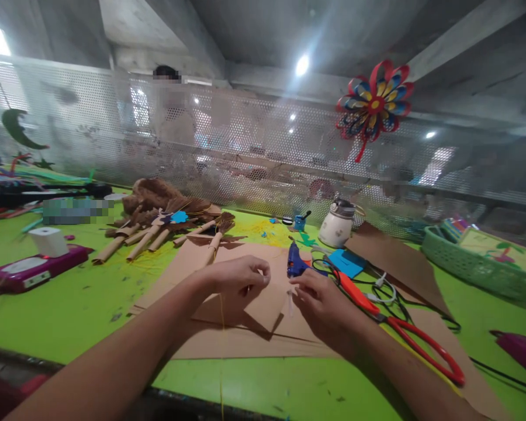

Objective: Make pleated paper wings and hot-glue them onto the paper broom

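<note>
My left hand (243, 276) hovers over stacked brown paper sheets (254, 345), its fingers curled with thumb and index close together; whatever it may hold is too small to make out. A thin yellow thread (222, 351) hangs below it. Beyond that hand lies a small brush-like bundle (214, 242) with a rolled paper handle. My right hand (313, 290) is beside the blue glue gun (295, 260), fingers bent and slightly apart; its grip is unclear. A clear glue stick (290, 304) shows near its fingertips. Red-handled scissors (425, 345) lie by my right forearm.
More paper-handled bundles (146, 240) lie at the back left, near a purple power strip (37, 269). A white jug (336, 223), tangled cables (390, 292) and a green basket (482, 266) are toward the right. A perforated screen (254, 158) borders the back; a person stands behind it.
</note>
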`<action>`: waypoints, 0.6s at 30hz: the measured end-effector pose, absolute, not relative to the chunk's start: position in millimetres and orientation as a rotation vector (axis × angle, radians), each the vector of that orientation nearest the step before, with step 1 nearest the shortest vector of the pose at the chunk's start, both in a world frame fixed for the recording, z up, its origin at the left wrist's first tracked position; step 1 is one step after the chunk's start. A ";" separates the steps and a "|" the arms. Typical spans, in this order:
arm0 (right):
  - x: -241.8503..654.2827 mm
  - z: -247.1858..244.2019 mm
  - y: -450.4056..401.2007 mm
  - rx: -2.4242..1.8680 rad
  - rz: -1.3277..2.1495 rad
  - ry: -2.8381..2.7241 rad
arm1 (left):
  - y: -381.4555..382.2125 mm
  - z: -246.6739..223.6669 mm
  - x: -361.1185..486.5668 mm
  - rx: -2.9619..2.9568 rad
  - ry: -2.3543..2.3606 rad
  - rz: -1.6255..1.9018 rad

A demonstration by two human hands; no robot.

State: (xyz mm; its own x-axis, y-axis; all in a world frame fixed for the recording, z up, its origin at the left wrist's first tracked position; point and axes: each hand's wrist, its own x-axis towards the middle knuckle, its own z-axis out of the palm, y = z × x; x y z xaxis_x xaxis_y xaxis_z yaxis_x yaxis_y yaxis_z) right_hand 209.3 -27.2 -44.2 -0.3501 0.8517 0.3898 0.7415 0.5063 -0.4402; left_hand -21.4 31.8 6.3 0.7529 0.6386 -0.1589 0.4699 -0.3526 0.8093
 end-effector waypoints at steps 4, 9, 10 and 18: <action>211.2 -49.3 -23.7 -1.286 0.225 -2.179 | 38.4 -0.5 -17.3 1.911 0.802 0.317; 218.0 -47.6 -19.2 -1.314 0.137 -2.042 | 44.6 -6.3 -15.1 1.864 0.819 0.353; 219.7 -46.5 -18.4 -1.312 0.117 -2.016 | 44.9 -6.7 -15.4 1.864 0.818 0.355; 229.9 -48.1 -10.2 -1.318 0.039 -1.888 | 50.0 -16.2 -19.6 1.958 0.817 0.323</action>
